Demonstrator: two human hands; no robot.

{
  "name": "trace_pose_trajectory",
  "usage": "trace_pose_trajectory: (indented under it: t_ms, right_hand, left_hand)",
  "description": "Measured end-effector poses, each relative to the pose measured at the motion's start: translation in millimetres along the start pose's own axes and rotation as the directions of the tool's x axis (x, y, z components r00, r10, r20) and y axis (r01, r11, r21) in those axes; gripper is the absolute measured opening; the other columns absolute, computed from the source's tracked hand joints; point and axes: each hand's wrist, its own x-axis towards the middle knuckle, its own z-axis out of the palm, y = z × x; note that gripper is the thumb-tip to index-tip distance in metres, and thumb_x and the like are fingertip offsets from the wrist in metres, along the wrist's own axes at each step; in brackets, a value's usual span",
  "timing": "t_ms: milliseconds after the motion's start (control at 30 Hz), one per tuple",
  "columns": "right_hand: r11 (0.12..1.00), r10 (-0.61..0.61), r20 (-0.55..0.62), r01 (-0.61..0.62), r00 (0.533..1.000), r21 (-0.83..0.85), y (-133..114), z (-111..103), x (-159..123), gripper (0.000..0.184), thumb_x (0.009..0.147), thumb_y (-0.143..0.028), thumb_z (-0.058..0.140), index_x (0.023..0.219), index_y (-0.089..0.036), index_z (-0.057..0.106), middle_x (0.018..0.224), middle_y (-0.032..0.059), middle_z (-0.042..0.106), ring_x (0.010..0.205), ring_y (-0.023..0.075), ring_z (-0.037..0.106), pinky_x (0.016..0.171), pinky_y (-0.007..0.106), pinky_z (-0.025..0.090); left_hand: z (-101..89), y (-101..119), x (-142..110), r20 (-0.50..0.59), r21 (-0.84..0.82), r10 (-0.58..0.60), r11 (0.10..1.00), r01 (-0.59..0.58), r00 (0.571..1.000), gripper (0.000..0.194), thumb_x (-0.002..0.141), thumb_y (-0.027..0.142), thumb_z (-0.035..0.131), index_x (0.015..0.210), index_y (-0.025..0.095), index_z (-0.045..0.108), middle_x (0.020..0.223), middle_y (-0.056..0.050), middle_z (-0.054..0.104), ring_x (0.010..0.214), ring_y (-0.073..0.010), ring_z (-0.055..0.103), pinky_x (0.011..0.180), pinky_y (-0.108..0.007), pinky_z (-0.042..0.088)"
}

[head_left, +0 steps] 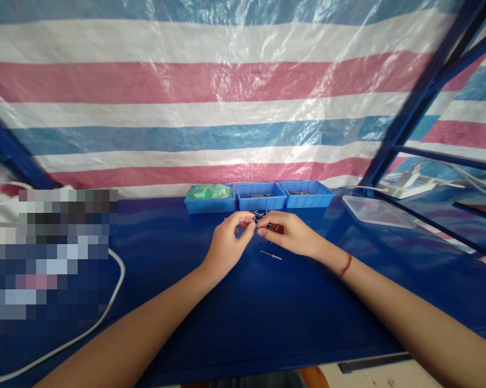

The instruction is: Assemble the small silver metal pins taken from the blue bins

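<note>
My left hand point(230, 237) is closed in a pinch, its thumb and fingertips meeting over a small pile of blind rivets point(259, 214). Close beside it, my right hand point(285, 231) curls with thumb and fingers drawn together at the same spot. The fingers hide whatever small piece is between them. Thin metal glints show around both sets of fingertips. One loose blind rivet point(271, 255) lies on the blue table point(267, 312), just nearer to me than the right hand's fingertips.
Behind the hands stand three blue bins: one with green packets point(210, 191), a middle bin point(260, 203) and a right bin point(307, 201), both holding small metal parts. A clear plastic lid point(376, 212) lies right. A white cable point(119, 275) curves at left; blue frame posts point(412, 102) flank the table.
</note>
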Motion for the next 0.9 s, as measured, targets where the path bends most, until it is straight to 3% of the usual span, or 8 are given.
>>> trace_pose_trajectory:
  t_ms: [533,733,900]
  right_hand:
    - [0.996,0.043,0.044,-0.047,0.998,0.074,3.4,3.4,-0.3,0.020,0.084,-0.032,0.053,0.087,-0.016,0.065,0.078,0.0030,0.061,0.065,0.0122,0.053,0.058,0.025,0.041]
    - [0.989,0.118,-0.053,-0.113,0.992,0.101,2.8,0.7,0.1,0.019,0.080,-0.033,0.058,0.083,-0.016,0.066,0.076,0.0028,0.061,0.061,0.0111,0.051,0.056,0.024,0.041]
    - [0.985,0.100,-0.103,-0.084,0.990,0.149,-2.4,-2.5,0.2,0.024,0.081,-0.038,0.057,0.083,-0.016,0.067,0.082,0.0048,0.063,0.068,0.0130,0.055,0.060,0.025,0.043]
  left_hand:
    - [-2.9,4.6,-0.4,-0.002,-0.012,0.001,1.000,-0.001,1.000,0.011,0.082,0.024,0.054,0.089,0.019,0.062,0.082,0.000,0.069,0.072,-0.0122,0.062,0.067,-0.023,0.046]
    - [-3.1,1.8,0.2,-0.017,-0.002,0.007,1.000,-0.007,1.000,0.011,0.084,0.024,0.053,0.089,0.020,0.062,0.087,0.000,0.069,0.080,-0.0135,0.063,0.071,-0.024,0.045]
    - [-2.9,-3.0,0.5,0.005,-0.002,-0.015,1.000,0.015,1.000,0.014,0.086,0.029,0.050,0.089,0.020,0.060,0.087,-0.001,0.068,0.081,-0.0136,0.062,0.073,-0.025,0.045]
